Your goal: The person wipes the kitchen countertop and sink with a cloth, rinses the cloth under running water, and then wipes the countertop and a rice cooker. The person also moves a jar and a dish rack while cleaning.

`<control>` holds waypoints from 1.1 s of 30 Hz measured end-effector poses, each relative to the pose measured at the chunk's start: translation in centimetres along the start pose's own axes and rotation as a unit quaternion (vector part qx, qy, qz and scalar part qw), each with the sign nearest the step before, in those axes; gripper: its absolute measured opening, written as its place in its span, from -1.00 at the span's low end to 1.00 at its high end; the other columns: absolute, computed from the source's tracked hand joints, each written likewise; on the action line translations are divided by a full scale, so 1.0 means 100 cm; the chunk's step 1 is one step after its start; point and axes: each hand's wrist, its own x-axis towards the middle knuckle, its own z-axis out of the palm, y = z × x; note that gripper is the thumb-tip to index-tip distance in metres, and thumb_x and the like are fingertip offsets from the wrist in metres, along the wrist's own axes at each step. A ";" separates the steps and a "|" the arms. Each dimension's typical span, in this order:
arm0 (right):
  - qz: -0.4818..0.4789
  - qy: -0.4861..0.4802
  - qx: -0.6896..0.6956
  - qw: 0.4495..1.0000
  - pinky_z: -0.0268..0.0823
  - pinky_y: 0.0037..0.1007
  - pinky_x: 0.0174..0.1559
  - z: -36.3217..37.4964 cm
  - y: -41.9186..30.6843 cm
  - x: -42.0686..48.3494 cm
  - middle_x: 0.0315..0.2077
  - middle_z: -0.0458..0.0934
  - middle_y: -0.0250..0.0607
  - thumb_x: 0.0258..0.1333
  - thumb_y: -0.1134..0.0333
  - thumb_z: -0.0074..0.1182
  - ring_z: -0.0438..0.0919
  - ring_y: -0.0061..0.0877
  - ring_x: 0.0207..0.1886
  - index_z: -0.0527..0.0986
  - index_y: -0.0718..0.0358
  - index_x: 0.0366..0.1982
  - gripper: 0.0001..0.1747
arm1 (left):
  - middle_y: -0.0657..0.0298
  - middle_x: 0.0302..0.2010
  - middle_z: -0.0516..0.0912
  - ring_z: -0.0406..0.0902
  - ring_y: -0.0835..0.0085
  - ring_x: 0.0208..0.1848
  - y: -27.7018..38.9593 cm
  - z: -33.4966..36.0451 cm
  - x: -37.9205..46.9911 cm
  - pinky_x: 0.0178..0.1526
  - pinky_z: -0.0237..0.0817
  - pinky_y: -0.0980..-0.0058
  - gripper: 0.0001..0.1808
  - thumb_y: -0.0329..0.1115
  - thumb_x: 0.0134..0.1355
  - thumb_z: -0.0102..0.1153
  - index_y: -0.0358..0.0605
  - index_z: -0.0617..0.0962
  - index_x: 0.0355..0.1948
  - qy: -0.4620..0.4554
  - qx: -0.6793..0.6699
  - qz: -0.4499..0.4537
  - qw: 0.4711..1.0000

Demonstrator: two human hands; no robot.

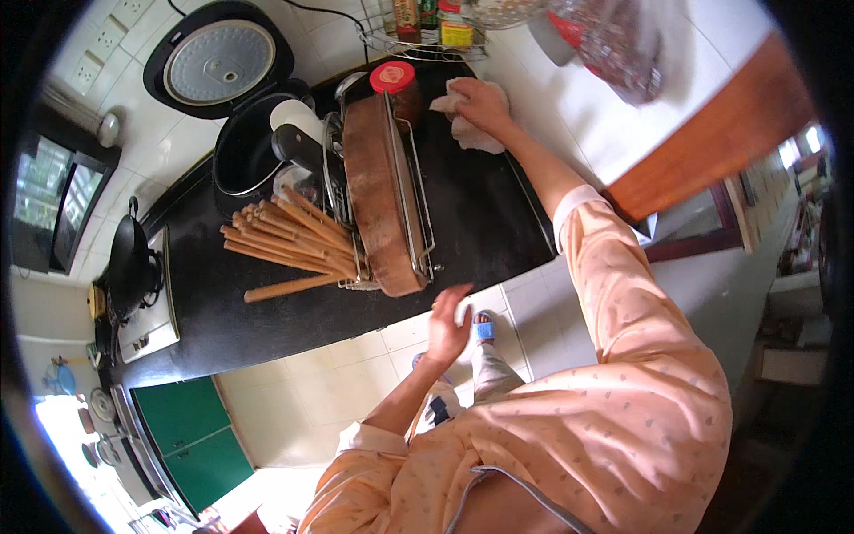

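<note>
My right hand [482, 107] presses a crumpled white cloth [482, 137] onto the back right of the black countertop [467, 220], close to the tiled wall. Just left of the cloth stands a jar with a red lid [392, 77], its lower part hidden behind a rack. In front of the counter edge, my left hand [448, 334] hangs in the air with thumb and fingers apart, holding nothing. Nearest to it is a thick wooden chopping board [377, 200], upright in a wire rack [419, 200]. Many wooden chopsticks [293, 233] fan out from the rack's left side.
Behind the rack, a rice cooker [250, 143] stands with its lid [220, 63] raised. A black-handled utensil [297, 147] leans beside it. A wok [130, 260] sits on a stove at far left. Wall shelf with jars [456, 30], hanging bag [627, 53] and wooden panel [714, 127] border the right side.
</note>
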 end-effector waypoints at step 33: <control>0.197 0.122 0.124 0.965 0.20 -0.28 0.06 0.073 0.048 0.013 -0.16 0.50 0.09 -0.06 0.44 -0.09 0.43 -0.15 -0.03 0.44 0.37 -0.08 -0.58 | -0.08 0.32 0.04 -0.03 0.01 0.35 -0.037 0.102 0.195 0.33 -0.20 0.15 -0.31 -0.50 0.15 -0.04 -0.19 0.06 0.30 0.136 -0.002 -0.075 0.988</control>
